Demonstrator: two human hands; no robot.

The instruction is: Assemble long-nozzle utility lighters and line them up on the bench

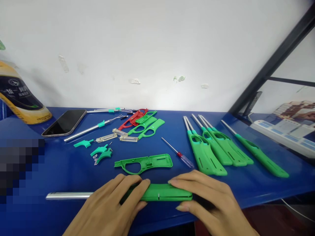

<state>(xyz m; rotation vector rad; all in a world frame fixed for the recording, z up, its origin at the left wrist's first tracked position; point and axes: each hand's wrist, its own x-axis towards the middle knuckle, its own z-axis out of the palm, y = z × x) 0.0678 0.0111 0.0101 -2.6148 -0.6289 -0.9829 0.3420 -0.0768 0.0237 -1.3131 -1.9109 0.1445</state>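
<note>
A long-nosed gas lighter [167, 192] with a green handle and silver barrel lies level along the table's front edge. My left hand [115, 200] is wrapped round the handle near the barrel and hides its trigger area. At the other end my right hand [209, 196] grips the butt, fingers on top and thumb below. A dark gap shows along the seam at the butt. Just behind them rests an open green handle half [159, 161], inner side up. Beyond it is a screwdriver [183, 158] with a clear purple-red handle.
Several assembled green lighters [208, 157] lie at the right. Further back are loose red and green handle shells [147, 126], clear fuel tanks [129, 139], teal triggers [100, 152] and a metal barrel [86, 130]. A phone [65, 122] and bottle [22, 95] stand left.
</note>
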